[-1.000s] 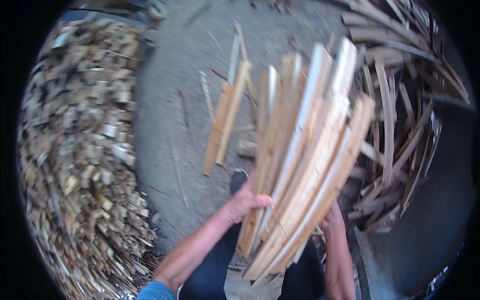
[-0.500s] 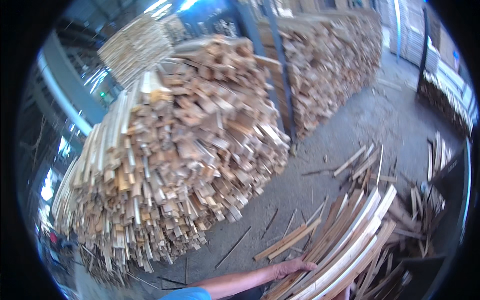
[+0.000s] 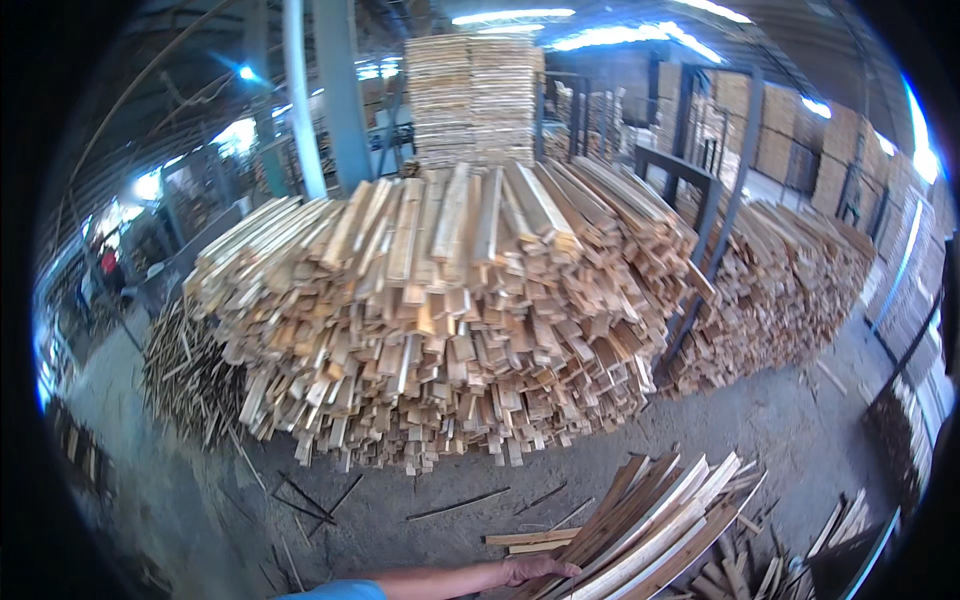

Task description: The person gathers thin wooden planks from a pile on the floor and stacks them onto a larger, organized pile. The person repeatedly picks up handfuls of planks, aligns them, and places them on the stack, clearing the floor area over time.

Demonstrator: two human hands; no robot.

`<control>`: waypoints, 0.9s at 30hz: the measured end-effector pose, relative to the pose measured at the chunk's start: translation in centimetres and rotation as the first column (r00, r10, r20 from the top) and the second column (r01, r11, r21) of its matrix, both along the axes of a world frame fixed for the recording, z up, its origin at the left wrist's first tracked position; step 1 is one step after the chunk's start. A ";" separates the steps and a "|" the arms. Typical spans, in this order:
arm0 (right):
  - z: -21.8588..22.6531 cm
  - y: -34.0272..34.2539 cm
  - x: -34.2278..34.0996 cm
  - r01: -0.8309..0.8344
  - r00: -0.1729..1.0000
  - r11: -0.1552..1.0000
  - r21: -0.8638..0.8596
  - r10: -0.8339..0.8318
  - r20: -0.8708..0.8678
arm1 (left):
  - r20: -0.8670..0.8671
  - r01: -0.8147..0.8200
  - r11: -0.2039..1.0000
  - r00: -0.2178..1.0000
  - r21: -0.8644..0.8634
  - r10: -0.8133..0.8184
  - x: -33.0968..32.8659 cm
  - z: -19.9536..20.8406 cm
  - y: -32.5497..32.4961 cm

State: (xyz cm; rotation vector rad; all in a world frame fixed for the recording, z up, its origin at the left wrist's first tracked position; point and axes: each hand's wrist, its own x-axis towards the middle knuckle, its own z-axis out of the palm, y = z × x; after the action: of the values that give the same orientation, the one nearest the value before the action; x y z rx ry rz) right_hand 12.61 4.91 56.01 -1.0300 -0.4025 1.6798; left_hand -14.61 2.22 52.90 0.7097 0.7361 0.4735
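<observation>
Left hand (image 3: pixel 535 570) at the bottom edge, fingers spread flat and pressed on the side of an armful of long wooden slats (image 3: pixel 655 525) — not closed around them, only steadying. Bundle leaning up and away to the right of that hand, upper ends fanned and uneven. Right hand out of sight; impossible to tell whether gripping under the bundle or not.

Possible trouble from here, as a judgement: with only a flat palm on the side, outer slats may slide out and fall on the concrete floor (image 3: pixel 400 530), because of the fanned ends and the loose hold. Also thin strips and offcuts (image 3: pixel 455 505) lying on the floor just ahead of the hand — easy to step on and slip while carrying. Splinters against the bare palm also a risk.

No true container near the hand. Farther ahead, a big pile of cut slats (image 3: pixel 440 320), ends facing this way, some sticking out. Right of it, past a dark metal frame post (image 3: pixel 700 270), a second pile (image 3: pixel 780 300). Far behind, tall neat stacks of boards (image 3: pixel 475 95) and a blue column (image 3: pixel 340 90).
</observation>
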 end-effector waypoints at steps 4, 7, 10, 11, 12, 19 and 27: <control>3.0 1.5 -2.5 -0.101 0.995 0.994 0.044 0.101 -0.001 | 0.036 -0.180 0.983 0.983 0.026 0.179 -1.4 6.9 1.3; 5.6 1.6 -6.9 -0.227 0.972 0.970 0.092 0.232 -0.046 | -0.149 -0.364 0.881 0.895 0.302 0.421 -5.9 0.6 1.7; 5.4 3.5 -7.2 -0.215 0.975 0.971 0.107 0.220 -0.042 | -0.062 -0.309 0.888 0.935 0.341 0.349 -6.3 12.6 4.6; 6.0 4.3 -9.0 -0.249 0.963 0.958 0.138 0.260 -0.064 | -0.125 -0.298 0.886 0.924 0.356 0.361 -8.2 13.1 5.1; 7.1 5.1 -10.1 -0.257 0.961 0.950 0.179 0.271 -0.060 | -0.089 -0.213 0.920 0.963 0.330 0.255 -9.9 16.5 5.7; 16.5 13.6 -27.1 -0.449 0.844 0.785 0.426 0.529 -0.085 | -0.096 -0.321 0.831 0.910 0.454 0.404 -25.5 29.2 8.0; 34.4 17.8 -56.0 -0.618 0.531 0.402 0.676 0.847 -0.018 | -0.183 -0.337 0.625 0.764 0.704 0.619 -49.2 43.9 7.6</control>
State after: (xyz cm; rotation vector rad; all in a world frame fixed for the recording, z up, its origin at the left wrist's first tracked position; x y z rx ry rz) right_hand -43.36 22.74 90.42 0.0512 -1.2151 2.2499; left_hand -63.77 9.86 96.84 1.2886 1.2096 1.1498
